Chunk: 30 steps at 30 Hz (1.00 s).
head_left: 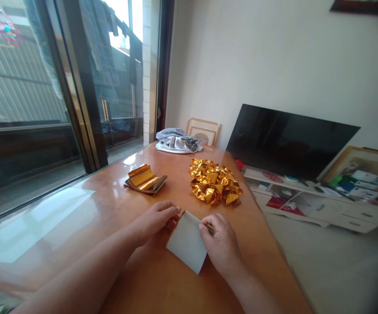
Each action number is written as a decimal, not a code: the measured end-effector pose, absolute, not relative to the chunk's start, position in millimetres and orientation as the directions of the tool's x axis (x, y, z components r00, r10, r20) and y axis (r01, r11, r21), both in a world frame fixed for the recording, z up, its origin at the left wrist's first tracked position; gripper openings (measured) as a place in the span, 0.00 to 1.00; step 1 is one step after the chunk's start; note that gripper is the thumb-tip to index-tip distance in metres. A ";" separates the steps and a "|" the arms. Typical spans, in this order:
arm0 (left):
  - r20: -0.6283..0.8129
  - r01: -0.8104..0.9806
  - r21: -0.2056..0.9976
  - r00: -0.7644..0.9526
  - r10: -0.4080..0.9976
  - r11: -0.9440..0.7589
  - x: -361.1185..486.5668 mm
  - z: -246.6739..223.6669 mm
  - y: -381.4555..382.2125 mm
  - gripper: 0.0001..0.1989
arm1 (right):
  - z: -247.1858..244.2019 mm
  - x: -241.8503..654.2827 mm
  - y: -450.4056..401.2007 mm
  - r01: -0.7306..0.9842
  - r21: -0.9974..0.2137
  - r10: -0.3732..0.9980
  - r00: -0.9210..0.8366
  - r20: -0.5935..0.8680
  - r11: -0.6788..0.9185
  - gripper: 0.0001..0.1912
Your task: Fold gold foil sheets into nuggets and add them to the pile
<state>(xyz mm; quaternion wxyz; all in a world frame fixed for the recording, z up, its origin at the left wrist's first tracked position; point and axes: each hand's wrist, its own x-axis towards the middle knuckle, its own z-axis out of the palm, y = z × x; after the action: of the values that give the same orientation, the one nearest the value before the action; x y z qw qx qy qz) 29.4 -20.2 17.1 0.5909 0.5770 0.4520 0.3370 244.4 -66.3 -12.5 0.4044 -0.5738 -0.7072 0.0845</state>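
Note:
A square sheet of gold foil paper is held just over the table in front of me, its pale back facing up and a thin gold edge showing on the left. My left hand has thumb and fingers closed at the sheet's upper left edge; the fingertips are partly hidden. On the opposite edge, my right hand pinches the paper between thumb and curled fingers. Beyond my left hand lies a stack of gold foil paper, its top sheets curling up. A heap of folded gold foil pieces sits beyond my right hand.
The glossy wooden table narrows toward the wall. Bundled cloth lies at its far end, with picture frames behind. Glass sliding doors run along the left. A television stands on a low white cabinet at right.

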 end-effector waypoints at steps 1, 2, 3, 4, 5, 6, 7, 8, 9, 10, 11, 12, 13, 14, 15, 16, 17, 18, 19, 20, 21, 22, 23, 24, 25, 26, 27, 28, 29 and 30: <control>-0.151 0.116 0.987 0.373 0.916 0.115 29.5 16.8 -20.5 0.16 | -11.8 244.1 -67.3 0.737 -0.591 0.877 -0.007 0.480 0.329 0.04; -0.154 0.108 0.987 0.383 0.911 0.121 29.6 16.1 -20.8 0.16 | -11.3 243.7 -68.2 0.730 -0.596 0.876 -0.008 0.482 0.334 0.04; -0.156 0.097 0.987 0.392 0.907 0.128 29.9 15.1 -21.1 0.16 | -11.0 243.3 -69.0 0.722 -0.602 0.876 -0.014 0.481 0.342 0.04; -0.158 0.083 0.987 0.401 0.903 0.136 30.3 14.0 -21.4 0.17 | -10.9 243.0 -69.6 0.709 -0.612 0.878 -0.021 0.477 0.350 0.04; -0.161 0.068 0.987 0.409 0.898 0.146 30.9 12.8 -21.6 0.17 | -11.0 242.8 -69.9 0.691 -0.631 0.884 -0.023 0.467 0.351 0.03; -0.166 0.056 0.986 0.420 0.892 0.157 31.6 11.7 -21.9 0.17 | -11.1 242.8 -70.1 0.664 -0.664 0.895 -0.014 0.447 0.342 0.02; -0.169 0.048 0.985 0.434 0.885 0.164 32.3 10.6 -22.0 0.17 | -11.1 242.9 -70.0 0.627 -0.710 0.910 0.006 0.416 0.320 0.04; -0.167 0.044 0.985 0.446 0.879 0.165 33.0 9.4 -22.1 0.16 | -10.9 243.1 -69.9 0.576 -0.766 0.928 0.032 0.371 0.287 0.07; -0.158 0.038 0.987 0.457 0.875 0.159 33.6 8.2 -22.1 0.16 | -10.4 243.4 -69.9 0.511 -0.824 0.947 0.054 0.315 0.245 0.11; -0.144 0.031 0.989 0.464 0.874 0.147 34.1 6.9 -22.0 0.16 | -9.7 243.6 -69.8 0.437 -0.877 0.966 0.063 0.252 0.200 0.13; -0.128 0.024 0.991 0.471 0.873 0.133 34.6 5.5 -21.9 0.16 | -8.8 243.8 -69.8 0.361 -0.919 0.981 0.051 0.189 0.158 0.15; -0.113 0.017 0.993 0.478 0.871 0.119 35.1 4.1 -21.9 0.16 | -8.0 244.0 -69.9 0.292 -0.949 0.991 0.019 0.134 0.123 0.17; -0.100 0.013 0.994 0.483 0.870 0.106 35.6 2.9 -21.9 0.15 | -7.3 244.3 -70.0 0.239 -0.966 0.996 -0.021 0.091 0.094 0.17; -0.089 0.011 0.995 0.487 0.869 0.095 36.1 2.0 -22.0 0.15 | -7.0 244.5 -70.1 0.206 -0.976 0.996 -0.057 0.063 0.073 0.17; -0.080 0.012 0.996 0.487 0.870 0.085 36.7 1.5 -22.3 0.14 | -7.0 244.8 -70.3 0.194 -0.979 0.996 -0.081 0.048 0.063 0.16; -0.072 0.016 0.997 0.483 0.873 0.073 37.4 1.4 -22.7 0.14 | -7.5 245.0 -70.4 0.201 -0.978 0.995 -0.093 0.045 0.063 0.15; -0.064 0.022 0.998 0.475 0.878 0.061 38.1 1.8 -23.3 0.13 | -8.3 245.2 -70.6 0.223 -0.972 0.994 -0.094 0.053 0.073 0.13; -0.059 0.030 0.998 0.465 0.883 0.051 38.7 2.3 -24.0 0.12 | -9.4 245.2 -70.7 0.257 -0.962 0.994 -0.088 0.070 0.091 0.11; -0.058 0.036 0.998 0.457 0.888 0.046 39.4 2.9 -24.7 0.12 | -10.5 245.1 -70.9 0.297 -0.948 0.992 -0.081 0.096 0.116 0.10; -0.061 0.041 0.998 0.451 0.890 0.048 39.9 3.4 -25.3 0.12 | -11.6 244.7 -71.1 0.340 -0.929 0.989 -0.077 0.130 0.148 0.08; -0.070 0.043 0.997 0.449 0.891 0.057 40.2 3.5 -25.8 0.13 | -12.3 244.1 -71.3 0.382 -0.905 0.983 -0.076 0.169 0.185 0.06; -0.082 0.044 0.997 0.452 0.888 0.069 40.4 3.2 -26.1 0.14 | -12.7 243.3 -71.7 0.422 -0.880 0.975 -0.077 0.207 0.220 0.05; -0.095 0.045 0.995 0.458 0.884 0.084 40.5 2.5 -26.1 0.15 | -12.6 242.4 -72.3 0.457 -0.853 0.967 -0.080 0.242 0.252 0.04; -0.107 0.046 0.994 0.466 0.879 0.096 40.5 1.5 -26.0 0.16 | -12.1 241.5 -73.0 0.489 -0.826 0.958 -0.085 0.274 0.279 0.04; -0.114 0.046 0.993 0.473 0.874 0.105 40.4 0.3 -25.7 0.17 | -11.3 240.5 -73.9 0.522 -0.797 0.949 -0.091 0.303 0.304 0.04; -0.117 0.041 0.993 0.480 0.869 0.112 40.3 -0.9 -25.4 0.17 | -10.2 239.6 -74.9 0.556 -0.764 0.939 -0.097 0.330 0.326 0.04; -0.118 0.030 0.993 0.488 0.865 0.119 40.2 -1.8 -25.2 0.17 | -8.9 238.8 -75.9 0.591 -0.729 0.928 -0.101 0.358 0.346 0.04; -0.117 0.012 0.992 0.496 0.860 0.129 40.1 -2.4 -25.1 0.17 | -7.6 238.2 -76.9 0.623 -0.693 0.917 -0.107 0.384 0.363 0.05; -0.117 -0.012 0.990 0.506 0.855 0.143 40.1 -2.6 -25.3 0.17 | -6.4 237.6 -77.7 0.651 -0.659 0.907 -0.114 0.405 0.376 0.05; -0.118 -0.036 0.987 0.515 0.849 0.159 40.2 -2.3 -25.6 0.17 | -5.4 237.3 -78.3 0.672 -0.632 0.899 -0.120 0.421 0.386 0.06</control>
<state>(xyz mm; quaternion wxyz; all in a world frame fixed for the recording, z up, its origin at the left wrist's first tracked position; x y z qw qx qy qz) 40.2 -25.6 -2.3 0.6684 0.5574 0.3646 0.3309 237.3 -78.3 -5.4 0.3920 -0.5350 -0.7342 0.1447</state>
